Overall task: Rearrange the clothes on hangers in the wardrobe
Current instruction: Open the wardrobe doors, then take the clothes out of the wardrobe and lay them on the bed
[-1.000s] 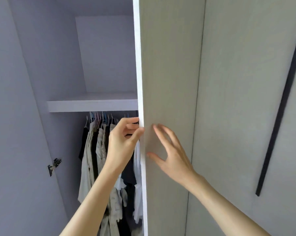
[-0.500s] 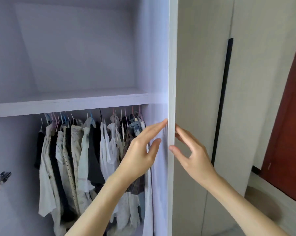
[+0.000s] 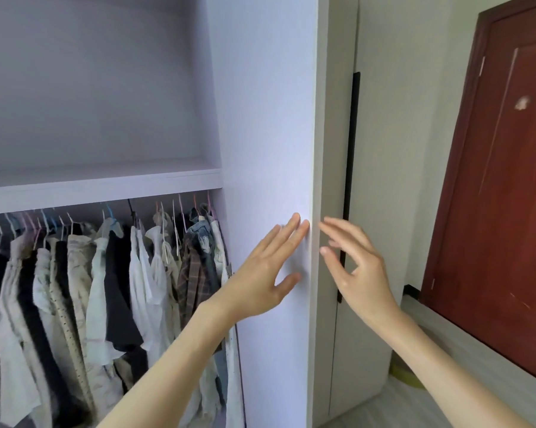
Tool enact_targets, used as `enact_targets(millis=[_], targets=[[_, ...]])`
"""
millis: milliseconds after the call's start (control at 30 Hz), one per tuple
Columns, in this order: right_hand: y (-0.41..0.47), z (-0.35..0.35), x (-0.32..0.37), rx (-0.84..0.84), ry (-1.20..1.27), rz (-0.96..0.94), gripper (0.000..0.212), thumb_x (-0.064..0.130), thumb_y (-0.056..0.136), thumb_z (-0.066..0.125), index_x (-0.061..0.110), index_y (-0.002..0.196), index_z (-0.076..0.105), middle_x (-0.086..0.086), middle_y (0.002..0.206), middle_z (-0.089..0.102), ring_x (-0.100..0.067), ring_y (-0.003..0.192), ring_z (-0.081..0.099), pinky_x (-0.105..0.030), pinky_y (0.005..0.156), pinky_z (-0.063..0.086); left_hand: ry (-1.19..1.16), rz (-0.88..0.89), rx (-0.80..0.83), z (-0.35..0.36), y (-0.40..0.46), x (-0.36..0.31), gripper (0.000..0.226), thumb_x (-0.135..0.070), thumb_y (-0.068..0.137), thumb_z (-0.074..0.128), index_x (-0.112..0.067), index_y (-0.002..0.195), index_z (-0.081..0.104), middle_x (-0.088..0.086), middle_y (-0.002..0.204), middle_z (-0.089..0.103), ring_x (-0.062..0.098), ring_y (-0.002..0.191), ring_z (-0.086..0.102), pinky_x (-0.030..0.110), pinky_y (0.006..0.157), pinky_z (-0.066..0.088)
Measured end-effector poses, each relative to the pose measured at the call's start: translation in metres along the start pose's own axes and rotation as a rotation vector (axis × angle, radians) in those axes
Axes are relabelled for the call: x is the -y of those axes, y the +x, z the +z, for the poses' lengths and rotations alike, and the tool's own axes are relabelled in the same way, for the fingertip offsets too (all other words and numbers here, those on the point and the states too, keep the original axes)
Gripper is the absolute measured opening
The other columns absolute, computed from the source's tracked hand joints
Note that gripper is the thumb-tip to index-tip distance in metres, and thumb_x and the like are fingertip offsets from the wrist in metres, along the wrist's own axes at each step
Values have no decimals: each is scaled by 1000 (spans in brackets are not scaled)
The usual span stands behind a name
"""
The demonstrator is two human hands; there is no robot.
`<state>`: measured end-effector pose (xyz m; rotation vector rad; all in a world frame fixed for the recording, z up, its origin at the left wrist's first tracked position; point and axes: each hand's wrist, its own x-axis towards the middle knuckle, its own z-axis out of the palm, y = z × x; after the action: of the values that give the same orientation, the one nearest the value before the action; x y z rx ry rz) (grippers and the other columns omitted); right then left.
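The wardrobe stands open. Its right door (image 3: pixel 270 118) is swung out edge-on, its pale lilac inner face toward me. My left hand (image 3: pixel 265 270) lies flat with straight fingers against that inner face near the door's edge. My right hand (image 3: pixel 356 267) hovers just past the edge with loose, slightly bent fingers, holding nothing. Below the shelf (image 3: pixel 100 188), several clothes on hangers (image 3: pixel 106 288) hang in a row: white, cream and black shirts, a plaid shirt and a denim piece at the right end.
A closed pale wardrobe door with a long black handle (image 3: pixel 350 180) is just behind the open door. A reddish-brown room door (image 3: pixel 507 196) stands at the right. Pale floor (image 3: pixel 492 359) shows at the lower right.
The right wardrobe door has swung wide open, revealing the full row of clothes. My left hand went from gripping its edge to lying flat on its inside; my right hand came off it.
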<state>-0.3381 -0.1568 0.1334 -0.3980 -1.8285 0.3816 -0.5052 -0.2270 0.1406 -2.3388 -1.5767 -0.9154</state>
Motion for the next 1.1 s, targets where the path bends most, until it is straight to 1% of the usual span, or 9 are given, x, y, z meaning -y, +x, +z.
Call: enact_targets(millis=[67, 133, 267, 433, 600, 767, 867, 967, 1100], targets=[[2, 1, 8, -59, -45, -131, 34, 16, 90, 53, 11, 123, 58, 1, 126, 50, -5, 117, 49, -17, 100, 38, 36, -33, -14, -3, -6, 4, 70, -26, 95, 50, -36, 146, 3, -18, 155, -3, 1, 141, -10, 19, 114, -3], [7, 7, 23, -58, -70, -245, 35, 17, 91, 51, 8, 125, 57, -3, 126, 51, -11, 119, 48, -17, 103, 34, 107, -62, -47, -9, -16, 13, 66, -40, 94, 45, -40, 146, 4, -18, 155, -1, 3, 142, -11, 21, 114, -2], [18, 45, 46, 35, -139, -399, 40, 16, 91, 49, 5, 129, 52, -11, 130, 52, -18, 122, 46, -21, 106, 33, 221, -201, -128, -23, -49, 42, 64, -52, 89, 33, -44, 145, 2, -9, 157, 3, 12, 144, -7, 42, 117, 9], [24, 124, 48, 183, -233, -304, 52, 30, 91, 41, 13, 139, 38, -11, 141, 43, -21, 127, 36, -29, 108, 25, 376, -454, -203, -47, -101, 77, 64, -53, 87, 26, -33, 147, 12, -2, 156, 7, 21, 144, -3, 43, 116, 7], [23, 207, 44, 352, -257, -238, 56, 37, 91, 37, 16, 143, 32, -9, 146, 38, -22, 132, 32, -43, 108, 35, 452, -634, -247, -64, -160, 124, 59, -39, 96, 42, -30, 147, 15, 0, 155, 9, 19, 142, -6, 43, 116, 4], [15, 294, 40, 539, -242, -212, 57, 40, 97, 34, 21, 148, 18, -4, 154, 22, -18, 142, 19, -35, 117, 12, 459, -826, -206, -73, -227, 186, 63, -33, 96, 44, -30, 148, 9, 0, 156, 4, 21, 143, -8, 39, 116, -1], [12, 356, 39, 596, -254, -227, 64, 48, 91, 20, 18, 147, 22, -7, 151, 28, -22, 139, 27, -36, 115, 14, 441, -903, -198, -84, -262, 227, 62, -33, 97, 43, -31, 147, 8, -1, 156, 2, 18, 142, -12, 39, 117, -1], [13, 416, 43, 648, -237, -223, 65, 49, 90, 19, 17, 146, 26, -9, 149, 33, -24, 137, 31, -42, 114, 24, 415, -977, -172, -103, -290, 264, 61, -34, 98, 40, -32, 147, 4, -2, 156, -3, 17, 142, -16, 38, 117, -3], [14, 480, 53, 668, -193, -231, 60, 45, 91, 25, 15, 143, 32, -11, 144, 40, -26, 132, 39, -43, 109, 30, 393, -1047, -161, -129, -323, 309, 60, -35, 98, 36, -35, 145, -1, -2, 156, -4, 15, 141, -17, 36, 115, -5]])
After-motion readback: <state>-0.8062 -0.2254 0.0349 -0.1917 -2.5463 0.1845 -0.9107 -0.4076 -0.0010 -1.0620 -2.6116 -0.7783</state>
